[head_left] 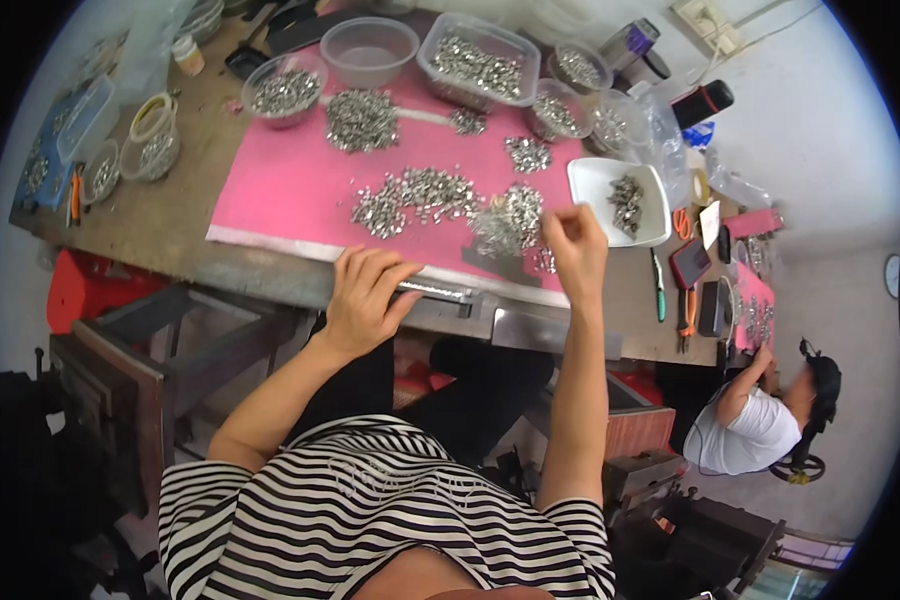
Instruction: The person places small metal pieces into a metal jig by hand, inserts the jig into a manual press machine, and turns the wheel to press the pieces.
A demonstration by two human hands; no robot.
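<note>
My left hand (365,303) is at the table's front edge. Its fingers and thumb lie on either side of a narrow metal strip (438,290), covering the strip's left end. My right hand (577,250) is raised above the right side of the pink cloth (270,190), with thumb and fingertips pinched together. Whatever sits in that pinch is too small to make out. Just left of it lies a heap of small shiny metal pieces (515,218), partly on a grey patch. A white tray (652,225) with darker metal pieces stands beyond my right hand.
Clear tubs (480,60) of metal pieces line the back, beside an empty round bowl (370,52). Orange-handled pliers (687,318), a green-handled tool (659,285) and a phone (690,263) lie at right. A co-worker (750,425) in white sits farther right.
</note>
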